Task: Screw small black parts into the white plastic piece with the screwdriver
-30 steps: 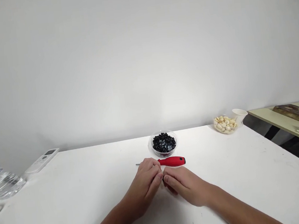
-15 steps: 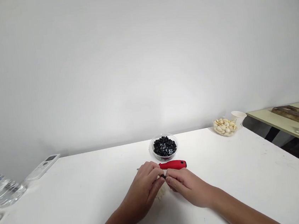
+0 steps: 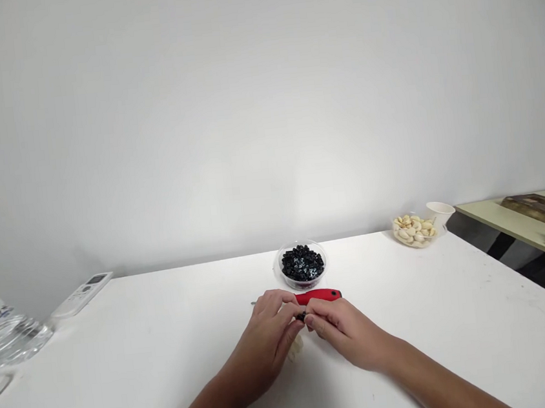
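1. The thumb and index fingers of the left hand [image 3: 267, 334] are clamped on a small, shiny black piece [image 3: 301, 316], which shows between the two hands; its full shape is too small and too covered to tell.
2. The right hand [image 3: 347, 329] meets it from the other side, thumb and index fingers pinched together on the piece's right end, the other fingers curled under.
3. Just below the left thumb, a pale, yellowish-white translucent item [image 3: 296, 349] lies on the white table [image 3: 192, 323], partly hidden by that hand.
4. Just beyond the fingers lies a screwdriver with a red handle [image 3: 317, 296] and black end; its shaft is mostly hidden behind the left hand, and only the thin tip shows to the left.
5. Farther back, behind the handle, stands a round, clear plastic bowl [image 3: 326, 260] heaped with shiny black pieces [image 3: 302, 262].
6. Near the far right corner, a clear plastic container holds cream-coloured, flattened oval pieces [image 3: 414, 229], with a white cup [image 3: 441, 211] just beside it.
7. Well to the left are a white remote control [image 3: 82, 295], a clear plastic bottle [image 3: 11, 335] lying tilted, and a white object cut off by the edge.
8. Beyond the right side, a pale green surface [image 3: 485, 211] carries a flat brown block [image 3: 543, 208].
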A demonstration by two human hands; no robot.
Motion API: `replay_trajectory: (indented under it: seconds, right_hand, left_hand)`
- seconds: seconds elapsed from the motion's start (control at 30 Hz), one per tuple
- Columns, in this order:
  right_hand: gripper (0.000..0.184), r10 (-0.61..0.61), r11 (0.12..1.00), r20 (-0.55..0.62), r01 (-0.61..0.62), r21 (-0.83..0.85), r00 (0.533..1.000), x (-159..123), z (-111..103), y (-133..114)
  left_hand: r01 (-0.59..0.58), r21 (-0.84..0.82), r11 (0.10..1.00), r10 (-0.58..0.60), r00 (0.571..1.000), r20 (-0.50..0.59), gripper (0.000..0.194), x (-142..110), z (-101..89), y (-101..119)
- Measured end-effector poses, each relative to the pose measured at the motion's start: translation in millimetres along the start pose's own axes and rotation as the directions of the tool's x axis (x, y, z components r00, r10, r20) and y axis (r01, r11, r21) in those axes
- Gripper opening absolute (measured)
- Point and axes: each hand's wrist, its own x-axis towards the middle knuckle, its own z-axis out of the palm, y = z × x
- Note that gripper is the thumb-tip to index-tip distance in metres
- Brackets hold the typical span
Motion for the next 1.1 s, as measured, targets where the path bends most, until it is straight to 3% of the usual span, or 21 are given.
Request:
replay_trajectory:
  seconds: [0.1,0.17,0.23,0.3,0.37,0.43,0.6,0.77,0.9,1.1]
  right_hand:
    - [0.037,0.123,0.962,0.119,-0.148,0.228,0.985,0,0,1]
    - [0.038,0.133,0.946,0.141,-0.168,0.277,0.981,1,0,1]
    - [0.037,0.05,0.987,0.061,-0.058,0.15,0.997,1,0,-1]
    - [0.033,-0.094,0.994,-0.018,0.093,-0.062,0.995,2,0,-2]
    - [0.028,-0.198,0.962,-0.029,0.189,-0.198,0.98,2,0,-2]
    - [0.024,-0.226,0.947,-0.005,0.219,-0.235,0.974,2,0,-1]
    - [0.022,-0.248,0.927,0.002,0.238,-0.288,0.969,1,0,0]
    - [0.028,-0.136,0.975,-0.015,0.131,-0.179,0.991,0,-3,-7]
    - [0.027,-0.107,0.981,0.01,0.107,-0.16,0.994,-1,-3,-7]
    - [0.024,-0.147,0.962,-0.073,0.126,-0.243,0.986,1,1,1]
  left_hand:
    - [-0.047,0.111,0.993,0.054,0.997,-0.062,0.021,0,0.6,-4]
    - [-0.039,0.127,0.991,0.049,0.996,-0.079,0.017,0,-0.5,-2]
    - [0.002,0.067,0.998,0.002,0.998,-0.058,0.016,0,-2.4,1]
    - [0.037,-0.03,0.999,-0.037,0.999,-0.015,0.027,0,-3.8,4]
    - [0.049,-0.128,0.991,-0.048,0.999,0.008,0.038,-1,-3.3,6]
    - [0.072,-0.207,0.976,-0.074,0.997,-0.002,0.044,0,-1.3,5]
    - [0.118,-0.273,0.955,-0.127,0.992,-0.016,0.038,1,0.4,5]
    - [0.064,-0.215,0.975,-0.066,0.998,-0.001,0.02,1,-7.3,9]
    - [0.04,-0.158,0.987,-0.04,0.999,0.006,0.024,2,-8.1,9]
    - [0.076,-0.154,0.985,-0.086,0.995,-0.059,0.026,2,-3.1,4]
